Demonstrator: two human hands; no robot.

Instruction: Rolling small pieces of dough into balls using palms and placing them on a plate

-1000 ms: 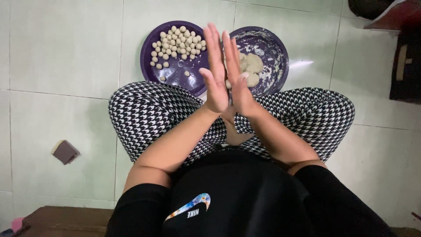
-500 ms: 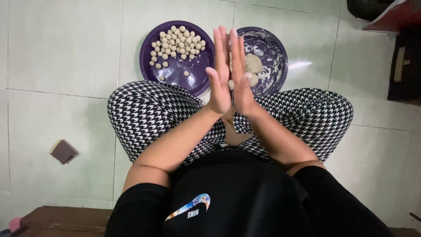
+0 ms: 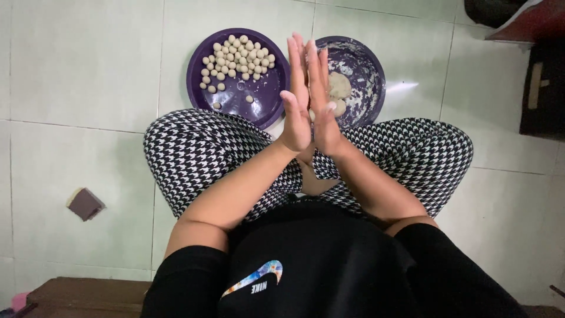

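**Palms pressed together above two purple plates**

Your left hand (image 3: 296,112) and right hand (image 3: 323,109) stand upright, palm against palm, fingers (image 3: 299,56) straight and pointing to 12 o'clock. The fingers lie pressed together, not spread. A pale bit of dough (image 3: 312,115) shows in the slit between the palms, so you are holding it squeezed between both hands.

Beyond your fingertips, at 12 o'clock, two plates sit side by side on the tiled floor (image 3: 82,65), just past your crossed, checked-trousered knees (image 3: 194,153). The left plate (image 3: 235,100) holds a heap of small dough balls (image 3: 238,56), with a few loose ones lying apart nearer you. The right plate (image 3: 368,76), smeared with flour, holds a dough lump (image 3: 340,85), partly hidden behind your right hand.

At 9 o'clock, well apart from you, a small brown block (image 3: 86,204) lies on the floor.
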